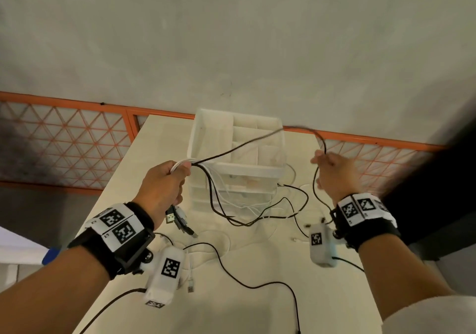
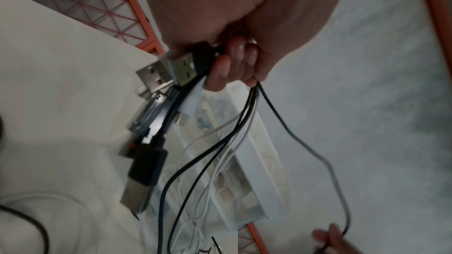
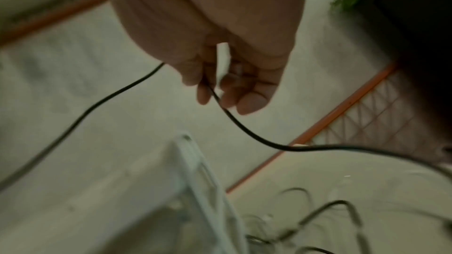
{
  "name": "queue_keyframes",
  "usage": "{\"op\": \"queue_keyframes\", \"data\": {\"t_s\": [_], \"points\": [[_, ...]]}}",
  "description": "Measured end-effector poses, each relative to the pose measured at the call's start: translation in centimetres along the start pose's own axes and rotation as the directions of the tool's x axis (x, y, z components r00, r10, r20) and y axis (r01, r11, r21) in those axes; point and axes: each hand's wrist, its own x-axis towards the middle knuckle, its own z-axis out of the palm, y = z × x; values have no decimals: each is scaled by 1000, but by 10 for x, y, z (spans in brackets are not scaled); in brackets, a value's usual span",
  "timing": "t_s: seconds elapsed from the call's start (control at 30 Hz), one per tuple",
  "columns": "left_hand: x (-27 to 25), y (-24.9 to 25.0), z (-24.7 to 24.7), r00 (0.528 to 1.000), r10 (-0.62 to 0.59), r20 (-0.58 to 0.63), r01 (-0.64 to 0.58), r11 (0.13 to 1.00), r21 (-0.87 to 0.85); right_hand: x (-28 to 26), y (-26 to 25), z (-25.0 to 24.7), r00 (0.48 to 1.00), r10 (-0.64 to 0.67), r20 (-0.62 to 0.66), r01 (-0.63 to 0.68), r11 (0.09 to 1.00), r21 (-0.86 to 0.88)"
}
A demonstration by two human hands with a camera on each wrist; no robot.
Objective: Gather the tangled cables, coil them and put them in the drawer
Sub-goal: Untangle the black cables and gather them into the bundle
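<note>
My left hand (image 1: 164, 184) (image 2: 234, 65) grips a bundle of black and white cables, raised above the table. Several USB plugs (image 1: 177, 217) (image 2: 168, 72) hang below the fist. One black cable (image 1: 244, 145) (image 3: 244, 130) runs from the left fist up over the white drawer unit (image 1: 237, 158) to my right hand (image 1: 332, 173) (image 3: 232, 84), whose curled fingers hold it. More cable loops (image 1: 257, 217) trail on the table in front of the drawer unit, whose drawers look closed.
The cream table (image 1: 257, 295) has an orange-framed mesh panel (image 1: 64, 143) behind it and a grey wall above. Loose white cables (image 1: 221, 243) and small plugs lie near the front. A thin black wire (image 1: 257, 286) curves across the near table.
</note>
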Motion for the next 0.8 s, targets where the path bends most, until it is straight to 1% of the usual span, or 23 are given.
{"op": "queue_keyframes", "data": {"t_s": [0.07, 0.1, 0.13, 0.2, 0.23, 0.27, 0.33, 0.4, 0.43, 0.47, 0.5, 0.53, 0.57, 0.6, 0.63, 0.67, 0.7, 0.73, 0.77, 0.8], "points": [[1, 1, -3, 1000, 7, -3, -7, 1000, -5, -1, 19, 5, 983, 177, 39, -178, 984, 26], [1, 1, -4, 1000, 8, 2, -9, 1000, 3, -2, 24, 7, 974, 222, 43, -224, 974, 32], [1, 1, -5, 1000, 8, 11, -9, 1000, 14, -2, 25, 8, 977, 209, 37, -210, 978, 11], [1, -1, -5, 1000, -2, 29, 1, 999, 33, 1, 18, 7, 998, 63, -7, -64, 994, -93], [1, -2, -4, 999, -8, 36, 7, 999, 39, 1, 10, 5, 999, -20, -43, 16, 994, -110], [0, -3, -3, 999, -13, 42, 11, 999, 47, 3, 1, 3, 992, -98, -75, 91, 992, -92], [0, -4, -1, 999, -15, 51, 12, 998, 59, 6, -18, -1, 973, -195, -124, 193, 981, -33], [-2, -5, 1, 997, -7, 71, 2, 998, 67, 11, -27, 0, 969, -224, -109, 227, 974, 22], [-3, -5, 2, 996, -2, 89, -5, 997, 72, 13, -25, 2, 977, -203, -62, 205, 978, 38], [-5, -5, 2, 994, 2, 114, -11, 997, 76, 14, -18, 5, 989, -147, 13, 147, 989, 4], [-7, -6, 1, 990, 7, 144, -18, 997, 80, 9, -11, 6, 993, -52, 109, 62, 993, -97], [-8, -5, 0, 984, 10, 178, -26, 996, 88, 5, -1, 8, 981, 56, 188, -14, 975, -221], [-10, -5, -1, 978, 13, 210, -35, 994, 104, -1, 7, 10, 964, 146, 222, -71, 946, -315], [-11, -4, -1, 971, 13, 237, -44, 991, 128, -8, 10, 12, 959, 182, 219, -100, 935, -340], [-11, -4, -1, 968, 12, 252, -52, 987, 152, -17, 7, 14, 969, 163, 185, -99, 943, -316], [-11, -4, 0, 967, 5, 255, -51, 983, 174, -26, 2, 17, 986, 86, 139, -48, 965, -258], [-12, -5, 2, 967, -7, 256, -42, 981, 187, -35, -7, 22, 993, -20, 116, 43, 980, -192], [-12, -5, 6, 964, -23, 264, -27, 982, 186, -46, -17, 27, 979, -145, 144, 162, 981, -108], [-12, -4, 10, 958, -42, 283, -6, 986, 168, -59, -30, 32, 937, -267, 223, 283, 958, -39], [-14, -2, 15, 948, -64, 311, 21, 990, 140, -74, -42, 39, 862, -379, 336, 394, 919, 23]]}}
